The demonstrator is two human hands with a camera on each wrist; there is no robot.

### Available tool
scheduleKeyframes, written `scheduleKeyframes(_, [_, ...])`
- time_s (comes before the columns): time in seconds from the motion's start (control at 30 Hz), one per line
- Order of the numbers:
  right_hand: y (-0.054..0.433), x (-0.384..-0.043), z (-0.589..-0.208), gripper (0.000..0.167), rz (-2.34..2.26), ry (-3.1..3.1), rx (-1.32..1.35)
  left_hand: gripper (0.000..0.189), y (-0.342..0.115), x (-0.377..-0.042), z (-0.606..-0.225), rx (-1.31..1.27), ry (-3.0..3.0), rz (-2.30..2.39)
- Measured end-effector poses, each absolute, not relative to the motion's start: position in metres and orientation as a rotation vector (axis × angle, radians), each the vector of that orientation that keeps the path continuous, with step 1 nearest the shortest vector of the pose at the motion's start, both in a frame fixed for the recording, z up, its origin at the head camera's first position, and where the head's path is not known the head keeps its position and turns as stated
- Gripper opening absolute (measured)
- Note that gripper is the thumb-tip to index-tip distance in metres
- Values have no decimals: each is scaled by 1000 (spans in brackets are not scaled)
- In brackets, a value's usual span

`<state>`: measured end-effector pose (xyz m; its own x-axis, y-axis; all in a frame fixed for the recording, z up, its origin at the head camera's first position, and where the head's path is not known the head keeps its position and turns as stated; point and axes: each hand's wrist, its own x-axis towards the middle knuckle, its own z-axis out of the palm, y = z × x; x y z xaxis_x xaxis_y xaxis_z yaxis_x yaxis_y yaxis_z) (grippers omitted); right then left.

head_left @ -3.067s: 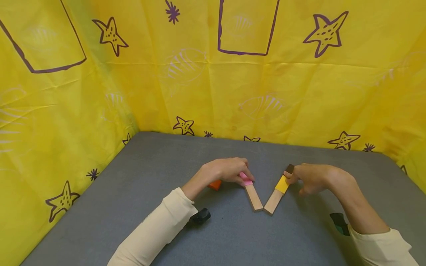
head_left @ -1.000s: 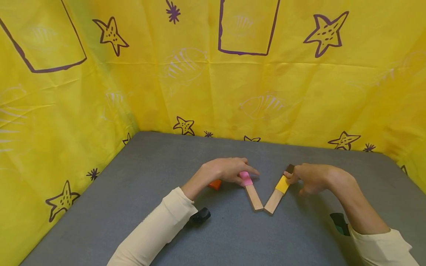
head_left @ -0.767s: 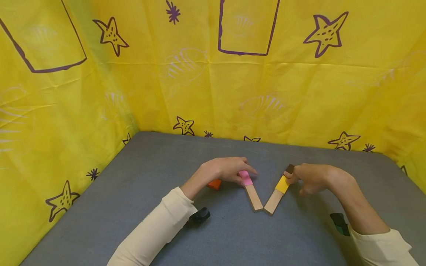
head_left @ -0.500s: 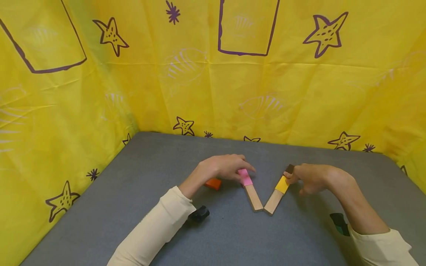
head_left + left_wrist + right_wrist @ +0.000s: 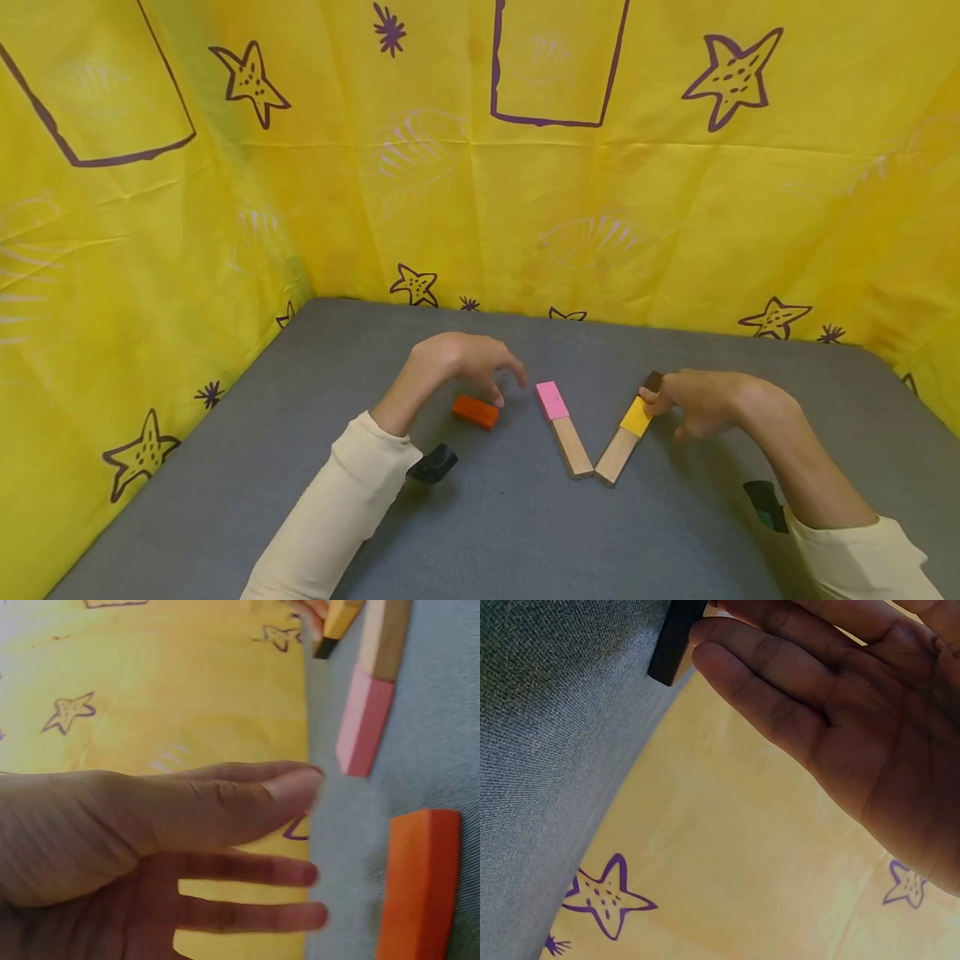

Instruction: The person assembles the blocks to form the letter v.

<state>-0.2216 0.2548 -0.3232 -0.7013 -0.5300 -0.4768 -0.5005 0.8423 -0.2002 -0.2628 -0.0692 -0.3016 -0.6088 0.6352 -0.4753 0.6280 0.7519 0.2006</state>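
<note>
Wooden blocks lie in a V on the table. Its left arm is a pink block [image 5: 552, 401] end to end with a plain wood block [image 5: 573, 447]. Another plain block [image 5: 614, 456], a yellow block [image 5: 635, 417] and a black block [image 5: 655, 381] form the right arm. My left hand [image 5: 476, 364] hovers over a loose orange block [image 5: 476, 412], fingers bent loosely, nothing held; whether a fingertip touches it I cannot tell. My right hand [image 5: 705, 404] rests its extended fingertips on the yellow and black blocks, thumb apart. In the right wrist view, fingers [image 5: 765, 682] touch the black block [image 5: 676, 645].
The grey table [image 5: 525, 542] carries the blocks. Yellow cloth [image 5: 480, 208] printed with starfish and fish hangs behind it and along the sides. Dark wrist-worn pieces sit under the left wrist [image 5: 432, 464] and the right sleeve [image 5: 767, 505].
My left hand has let go of the pink block and moved left to above the orange block, which is now more exposed. The right hand and the V have stayed still.
</note>
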Motion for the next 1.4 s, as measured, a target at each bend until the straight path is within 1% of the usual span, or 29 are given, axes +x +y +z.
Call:
scheduleKeyframes(0.2, [254,-222,-323,54,-69,2486,-761,40,-74,-260,-296,884,2347,2])
scheduleKeyframes(0.33, [254,-222,-323,54,-78,2489,-753,45,-72,-260,-299,779,2272,79])
scheduleKeyframes(0.47, [254,-222,-323,55,-86,2487,-740,47,-69,-261,-304,762,2223,64])
scheduleKeyframes(0.73, [253,-221,-322,54,-95,2487,-736,28,-68,-267,-313,748,2198,-2])
scheduleKeyframes(0.9, [254,-221,-322,54,-93,2484,-742,25,-68,-269,-314,782,2199,-29])
scheduleKeyframes(1.03, [254,-221,-322,54,-96,2481,-752,30,-70,-270,-312,803,2205,-7])
scheduleKeyframes(1.13, [254,-221,-323,54,-97,2484,-753,38,-72,-269,-309,835,2227,22])
scheduleKeyframes(1.3, [253,-221,-322,54,-97,2482,-729,54,-74,-269,-308,967,2272,51])
scheduleKeyframes(1.4, [253,-221,-323,54,-97,2483,-727,60,-76,-269,-308,1030,2301,70])
